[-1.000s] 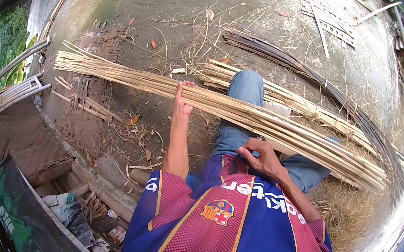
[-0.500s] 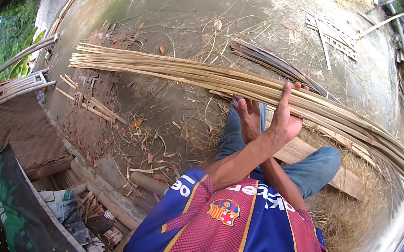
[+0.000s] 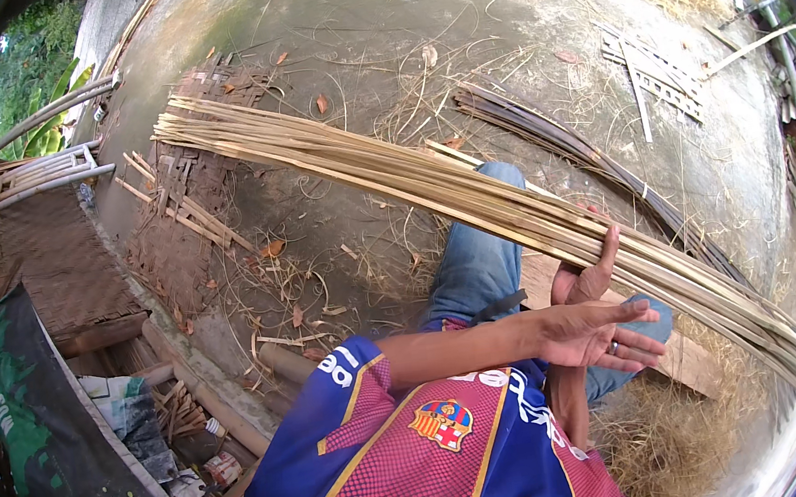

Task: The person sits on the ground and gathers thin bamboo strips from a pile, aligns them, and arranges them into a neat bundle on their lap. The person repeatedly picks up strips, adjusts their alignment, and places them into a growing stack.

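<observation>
A long bundle of split bamboo strips (image 3: 379, 171) slants across in front of me, from the far left down to the near right. My right hand (image 3: 588, 275) holds it right of its middle, palm beneath, with the thumb up at the near edge and fingertips showing past the far edge. The rest of its fingers are hidden under the strips. My left hand (image 3: 603, 338) is open just below the bundle, fingers spread and apart from it, with a ring on one finger. My left forearm crosses in front of my right one.
A tied bundle of darker strips (image 3: 596, 164) lies on the ground beyond. A wooden board (image 3: 685, 362) rests by my knee, near dry straw (image 3: 661, 445). Shavings and leaves litter the floor. Left are a woven mat (image 3: 194, 204), short sticks (image 3: 201, 223) and a dark green-printed sheet (image 3: 54, 440).
My left hand has let go of the bundle and dropped below it, opening. My right hand has moved right and now carries the strips, which have shifted slightly right and nearer.
</observation>
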The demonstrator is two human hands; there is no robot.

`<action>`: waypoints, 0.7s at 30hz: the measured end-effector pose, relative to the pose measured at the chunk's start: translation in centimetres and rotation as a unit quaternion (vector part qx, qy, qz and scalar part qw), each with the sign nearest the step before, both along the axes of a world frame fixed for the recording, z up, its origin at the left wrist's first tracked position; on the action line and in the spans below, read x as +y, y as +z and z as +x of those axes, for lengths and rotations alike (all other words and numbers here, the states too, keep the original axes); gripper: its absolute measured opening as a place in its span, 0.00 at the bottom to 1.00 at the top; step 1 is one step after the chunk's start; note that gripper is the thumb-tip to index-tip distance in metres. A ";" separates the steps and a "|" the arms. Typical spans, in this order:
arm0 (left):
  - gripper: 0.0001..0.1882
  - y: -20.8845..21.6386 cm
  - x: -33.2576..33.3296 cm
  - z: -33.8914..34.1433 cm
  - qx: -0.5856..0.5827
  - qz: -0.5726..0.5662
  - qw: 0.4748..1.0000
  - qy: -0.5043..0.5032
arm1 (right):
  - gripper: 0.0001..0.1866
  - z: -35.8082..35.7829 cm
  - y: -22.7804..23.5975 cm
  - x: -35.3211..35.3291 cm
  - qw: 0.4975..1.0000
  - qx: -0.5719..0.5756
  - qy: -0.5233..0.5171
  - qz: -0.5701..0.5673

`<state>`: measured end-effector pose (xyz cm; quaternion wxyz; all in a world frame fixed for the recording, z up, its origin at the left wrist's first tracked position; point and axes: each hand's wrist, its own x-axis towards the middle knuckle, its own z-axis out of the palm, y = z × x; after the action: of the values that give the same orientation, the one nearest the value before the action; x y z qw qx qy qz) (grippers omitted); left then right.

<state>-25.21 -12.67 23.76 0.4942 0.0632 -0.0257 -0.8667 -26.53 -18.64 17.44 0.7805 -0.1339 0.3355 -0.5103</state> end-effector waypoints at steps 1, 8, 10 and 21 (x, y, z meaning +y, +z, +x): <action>0.46 0.7 2.3 2.9 -0.005 -0.077 0.996 -0.048 | 0.17 -1.1 0.4 -0.7 1.000 0.016 0.012 -0.007; 0.38 -13.5 20.4 27.3 -0.390 0.246 0.820 0.339 | 0.14 -8.5 1.4 -4.4 0.994 0.067 -0.041 -0.078; 0.45 -17.3 22.3 30.6 -0.269 0.346 0.719 0.538 | 0.13 -10.0 2.3 -4.7 0.989 0.085 -0.056 -0.107; 0.41 -17.9 15.0 37.0 -0.106 -0.003 0.712 0.695 | 0.10 -13.9 0.9 -4.6 0.988 0.065 -0.106 -0.092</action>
<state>11.76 2.30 5.88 0.9511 0.1534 -0.0296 -0.2665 -40.46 -23.23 18.38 0.6829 -0.2021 0.3494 -0.6088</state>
